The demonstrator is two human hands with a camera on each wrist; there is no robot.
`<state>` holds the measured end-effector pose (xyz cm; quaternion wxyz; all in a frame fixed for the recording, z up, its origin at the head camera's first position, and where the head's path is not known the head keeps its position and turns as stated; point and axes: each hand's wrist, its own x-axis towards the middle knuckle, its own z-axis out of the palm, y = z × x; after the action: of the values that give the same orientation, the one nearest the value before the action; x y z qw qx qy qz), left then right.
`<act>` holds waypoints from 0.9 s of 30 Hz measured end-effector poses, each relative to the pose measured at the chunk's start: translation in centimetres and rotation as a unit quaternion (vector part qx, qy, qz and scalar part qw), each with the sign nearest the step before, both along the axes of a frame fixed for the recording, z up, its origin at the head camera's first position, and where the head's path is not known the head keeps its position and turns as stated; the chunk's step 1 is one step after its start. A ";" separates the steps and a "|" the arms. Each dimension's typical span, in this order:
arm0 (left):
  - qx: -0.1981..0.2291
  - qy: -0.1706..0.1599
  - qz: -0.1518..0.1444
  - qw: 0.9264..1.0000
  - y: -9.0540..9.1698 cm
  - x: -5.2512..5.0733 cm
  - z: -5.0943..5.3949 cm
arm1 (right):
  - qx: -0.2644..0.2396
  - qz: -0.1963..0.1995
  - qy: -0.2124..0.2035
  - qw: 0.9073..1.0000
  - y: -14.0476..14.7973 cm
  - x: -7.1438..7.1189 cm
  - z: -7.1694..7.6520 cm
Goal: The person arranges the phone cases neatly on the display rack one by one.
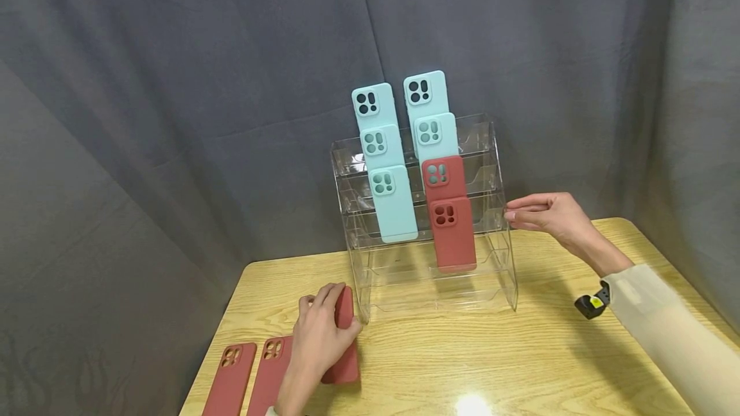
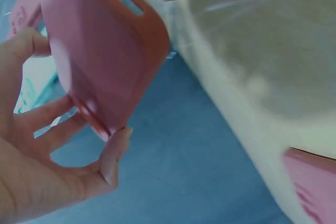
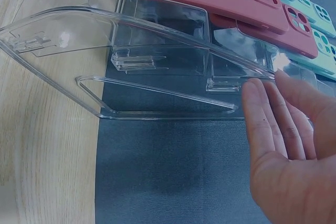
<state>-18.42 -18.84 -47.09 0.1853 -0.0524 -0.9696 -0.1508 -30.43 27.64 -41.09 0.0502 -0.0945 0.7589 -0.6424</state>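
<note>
My left hand (image 1: 320, 332) grips a red phone case (image 1: 348, 364) by its edges, tilted up off the table at the stand's left. In the left wrist view, the thumb and fingers hold the edges of this phone case (image 2: 105, 51), its hollow inside facing the camera. With thumb and fingertips, my right hand (image 1: 557, 220) pinches the right side edge of a clear tiered display stand (image 1: 514, 275). Light blue phone cases (image 1: 399, 210) stand in the left column. The right column has two light blue cases behind two red phone cases (image 1: 457, 242).
Two more red phone cases, one at the far left (image 1: 230, 381) and one partly behind the left wrist (image 1: 268, 371), lie on the wooden table (image 1: 416, 364). A grey curtain (image 1: 231, 114) hangs behind the stand. A black band device (image 1: 591, 305) is on the right wrist.
</note>
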 end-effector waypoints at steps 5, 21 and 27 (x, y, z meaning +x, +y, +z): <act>0.014 0.085 -0.012 0.996 2.0 -0.5 1.9 | 0.002 0.001 0.001 1.000 0.0 0.0 0.1; -0.012 0.254 -0.085 0.963 8.4 -4.9 5.3 | -0.008 0.001 -0.003 1.000 0.0 0.0 0.2; -0.038 0.275 -0.076 0.958 10.4 -6.7 5.3 | 0.003 -0.003 -0.007 1.000 0.0 0.0 0.2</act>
<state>-25.12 -8.44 -41.81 0.4310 -0.1725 -0.8792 -0.1077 -30.41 27.65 -40.93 0.0541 -0.0880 0.7608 -0.6407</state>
